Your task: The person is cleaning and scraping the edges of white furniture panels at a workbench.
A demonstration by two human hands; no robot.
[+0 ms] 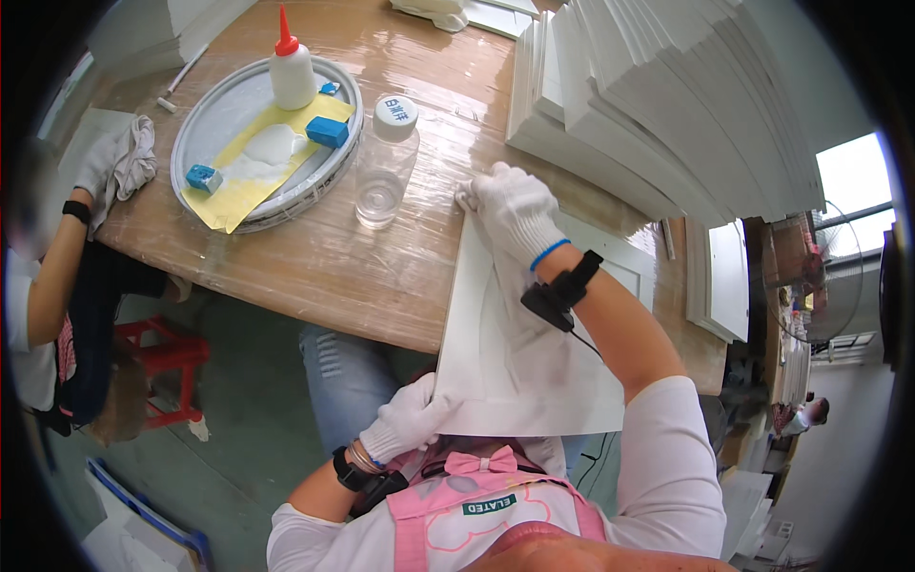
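A white panel with a recessed face lies partly on the table and sticks out over its near edge toward my lap. My left hand, in a white knit glove, grips its near left corner. At the panel's far left corner is my right hand, gloved too and closed on a white cloth that trails down over the panel's face. To the left of that hand stands a clear bottle with a white cap and some clear liquid inside.
A round grey lid carries yellow paper with white paste, blue blocks and a red-tipped white squeeze bottle. Tall stacks of white panels rise at the far right. A co-worker's gloved hand holds cloth at left, near a red stool.
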